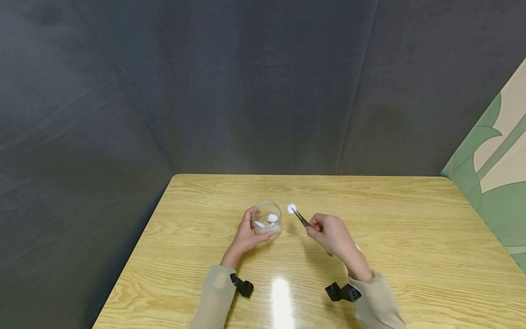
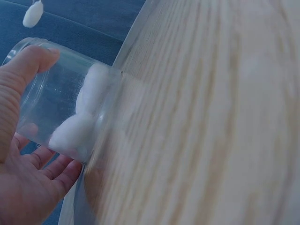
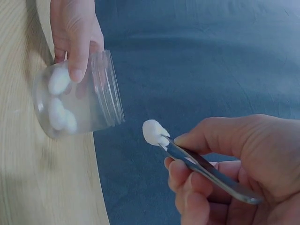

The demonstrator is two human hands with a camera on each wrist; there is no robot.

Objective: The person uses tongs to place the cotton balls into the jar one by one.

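Note:
My left hand holds a clear, lidless plastic jar upright on the table, thumb on one side and fingers on the other. Several white cotton balls lie in its bottom; one cotton ball shows through the open mouth. Between thumb and fingers, my right hand pinches metal tweezers. The tweezers' tips grip another cotton ball, held in the air just right of the jar's rim, apart from it. In the left wrist view, that raised cotton ball appears beyond the jar's mouth.
A light wood-grain table carries everything, with a dark cloth-like partition behind and to the left. Partly hidden behind my right wrist is a small white thing. A green-patterned wall stands at the right. Each wrist wears a black camera.

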